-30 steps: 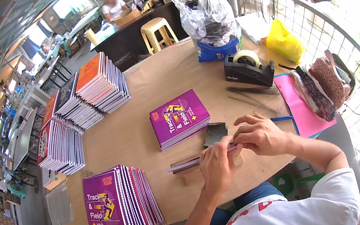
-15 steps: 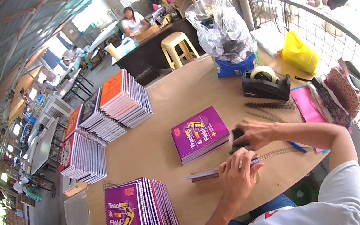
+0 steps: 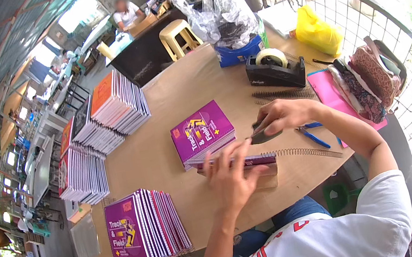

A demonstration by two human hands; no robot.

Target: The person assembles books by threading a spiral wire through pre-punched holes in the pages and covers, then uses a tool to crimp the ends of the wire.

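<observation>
A purple notebook (image 3: pixel 256 160) stands on edge in a wooden block (image 3: pixel 267 179) at the table's near side. From its right end a dark wire coil (image 3: pixel 309 151) runs out across the table. My left hand (image 3: pixel 232 179) is over the notebook with its fingers spread, slightly blurred, the thumb by the near face. Just beyond the coil, my right hand (image 3: pixel 285 114) is closed on a dark, flat object (image 3: pixel 266 133) whose kind I cannot make out. Behind my left hand lies a short pile of purple notebooks (image 3: pixel 204 133). Blue-handled pliers (image 3: pixel 316 139) rest right of my right hand.
Stacked purple notebooks (image 3: pixel 144 230) stand at the near left, with more notebook stacks (image 3: pixel 116 103) beyond. A black tape dispenser (image 3: pixel 276 73), loose coils (image 3: pixel 284 95), a yellow bag (image 3: pixel 318 31), a pink sheet (image 3: pixel 330 98) and a pouch (image 3: pixel 371 66) line the right side.
My left hand has shifted left along the notebook, its fingers spreading from a pinch at the spine. My right hand has moved away from it with the dark object. The view has shifted too.
</observation>
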